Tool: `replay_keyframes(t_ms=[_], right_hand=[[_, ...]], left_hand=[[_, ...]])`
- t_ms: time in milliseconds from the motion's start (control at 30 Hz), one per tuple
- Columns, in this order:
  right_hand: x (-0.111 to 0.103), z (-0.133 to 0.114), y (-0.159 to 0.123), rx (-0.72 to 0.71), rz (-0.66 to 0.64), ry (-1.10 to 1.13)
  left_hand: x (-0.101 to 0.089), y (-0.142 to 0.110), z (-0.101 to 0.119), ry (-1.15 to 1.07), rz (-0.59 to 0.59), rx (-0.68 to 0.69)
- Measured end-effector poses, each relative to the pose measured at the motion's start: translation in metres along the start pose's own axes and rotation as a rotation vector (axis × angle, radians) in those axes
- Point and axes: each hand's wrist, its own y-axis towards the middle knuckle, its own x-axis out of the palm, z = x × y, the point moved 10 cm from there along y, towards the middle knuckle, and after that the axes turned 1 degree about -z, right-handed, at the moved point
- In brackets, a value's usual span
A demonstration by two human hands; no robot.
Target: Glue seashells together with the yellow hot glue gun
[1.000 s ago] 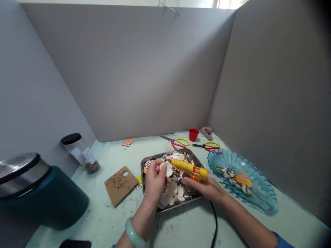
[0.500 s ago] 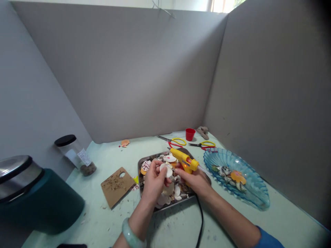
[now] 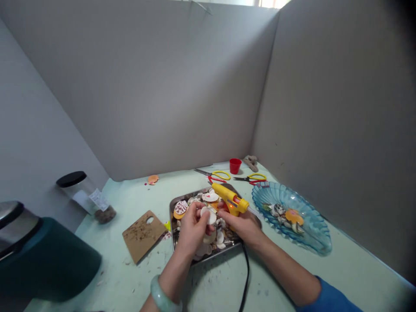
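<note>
Pinched in the fingers of my left hand [image 3: 192,226] is a white seashell [image 3: 209,215], held over a metal tray [image 3: 171,216]. My right hand [image 3: 242,223] grips a yellow hot glue gun [image 3: 229,198] by its handle, nozzle towards the back left, and a small orange light glows on its body. The thumb of that hand comes close to the shell; whether it touches I cannot tell. Below both hands the tray is filled with shells, among them a speckled one [image 3: 181,207] and a white one with a red mark [image 3: 210,197].
At right lies a blue fluted glass dish [image 3: 316,234] with shells in it. Behind the tray are scissors [image 3: 221,175], a second pair [image 3: 256,177] and a red cup [image 3: 235,166]. At left are a brown board [image 3: 143,236], a lidded jar [image 3: 87,197] and a dark green container [image 3: 55,260].
The camera view has shifted slightly, so the table things appear a little further left. Both hands keep their holds on the shell and the glue gun, almost unmoved.
</note>
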Motion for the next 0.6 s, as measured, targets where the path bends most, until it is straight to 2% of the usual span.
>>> replay_keyframes(t_ms=[333, 600], right_hand=[[0.003, 0.014, 0.002, 0.028, -0.039, -0.026], [0.001, 0.011, 0.001, -0.003, -0.025, -0.042]], left_hand=[[0.0, 0.001, 0.003, 0.056, -0.009, 0.008], [-0.001, -0.002, 0.009, 0.132, -0.02, 0.061]])
